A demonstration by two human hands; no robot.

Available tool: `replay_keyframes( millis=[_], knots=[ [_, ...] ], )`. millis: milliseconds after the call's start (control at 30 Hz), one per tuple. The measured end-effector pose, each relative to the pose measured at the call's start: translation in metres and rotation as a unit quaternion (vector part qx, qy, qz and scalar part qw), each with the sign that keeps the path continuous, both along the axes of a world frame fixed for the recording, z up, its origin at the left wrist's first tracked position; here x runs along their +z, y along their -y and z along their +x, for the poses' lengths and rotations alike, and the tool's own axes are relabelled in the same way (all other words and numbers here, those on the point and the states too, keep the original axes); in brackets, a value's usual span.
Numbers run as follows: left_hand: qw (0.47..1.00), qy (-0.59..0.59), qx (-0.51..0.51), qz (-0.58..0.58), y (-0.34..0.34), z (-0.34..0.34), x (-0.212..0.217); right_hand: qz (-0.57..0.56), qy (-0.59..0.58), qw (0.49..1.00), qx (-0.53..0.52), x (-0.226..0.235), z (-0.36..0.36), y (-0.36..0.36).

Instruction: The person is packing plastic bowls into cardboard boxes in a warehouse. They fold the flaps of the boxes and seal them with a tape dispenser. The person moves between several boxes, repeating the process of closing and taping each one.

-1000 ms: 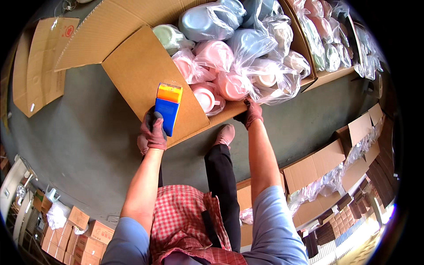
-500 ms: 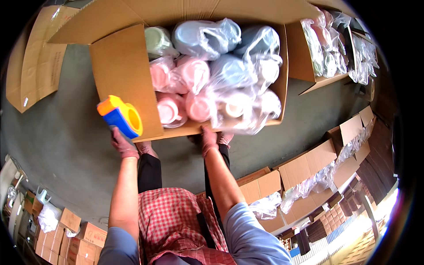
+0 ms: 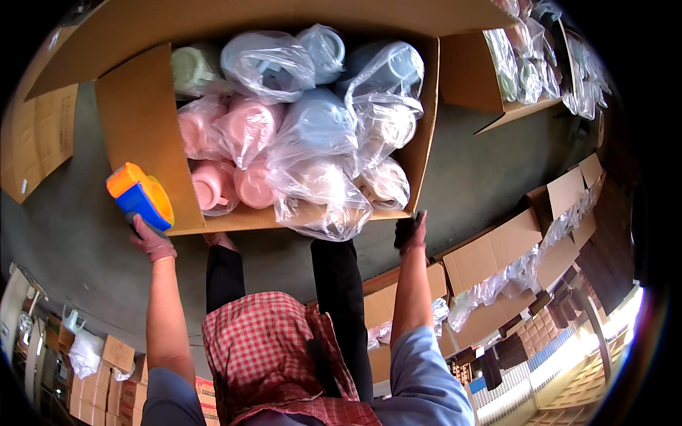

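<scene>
An open cardboard box [image 3: 135, 121] is in front of me, its left flap folded outward. Inside are several pink, blue, green and whitish plastic jugs in clear bags, among them a pink jug [image 3: 253, 128] and a blue jug [image 3: 320, 117]. My left hand [image 3: 150, 238], in a pinkish glove with a dark palm, grips a blue and orange tape dispenser [image 3: 135, 199] against the left flap. At the box's front right corner is my right hand [image 3: 410, 233], gloved alike and holding nothing I can see. Its fingers look apart, near or touching the cardboard.
Another open box [image 3: 472, 78] of bagged items stands at the far right. A row of open boxes [image 3: 490, 263] with clear plastic bags runs along the right. Flattened cardboard [image 3: 39, 149] lies at the left. Stacked closed cartons [image 3: 96, 390] stand at the lower left.
My right hand has moved right along the front edge to the corner. The box and the left hand with the tape dispenser now appear further left. A plastic bag hangs over the front edge.
</scene>
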State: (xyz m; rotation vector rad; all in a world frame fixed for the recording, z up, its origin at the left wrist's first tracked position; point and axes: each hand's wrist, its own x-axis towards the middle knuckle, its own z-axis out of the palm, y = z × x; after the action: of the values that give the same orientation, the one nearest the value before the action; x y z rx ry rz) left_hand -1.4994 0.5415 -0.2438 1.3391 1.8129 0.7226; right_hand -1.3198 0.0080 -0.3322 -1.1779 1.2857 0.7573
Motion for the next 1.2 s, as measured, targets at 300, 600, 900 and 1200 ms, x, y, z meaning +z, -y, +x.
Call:
replay_keyframes(
  millis=[300,600,900,1200],
  knots=[
    [0.999,-0.022,-0.044,0.021,-0.002,0.012,0.010,0.017,0.200,0.956,-0.214,0.009,0.044,-0.053],
    [0.993,-0.055,-0.092,0.044,-0.016,0.017,0.009,-0.199,0.323,0.925,0.015,0.072,-0.043,-0.065],
    [0.992,0.009,-0.126,0.005,-0.011,0.027,0.018,-0.250,0.303,0.574,0.718,0.130,-0.041,-0.143],
    [0.986,-0.009,-0.164,-0.008,-0.033,0.010,0.018,-0.238,0.353,0.863,0.271,0.085,-0.043,-0.115]
  ],
)
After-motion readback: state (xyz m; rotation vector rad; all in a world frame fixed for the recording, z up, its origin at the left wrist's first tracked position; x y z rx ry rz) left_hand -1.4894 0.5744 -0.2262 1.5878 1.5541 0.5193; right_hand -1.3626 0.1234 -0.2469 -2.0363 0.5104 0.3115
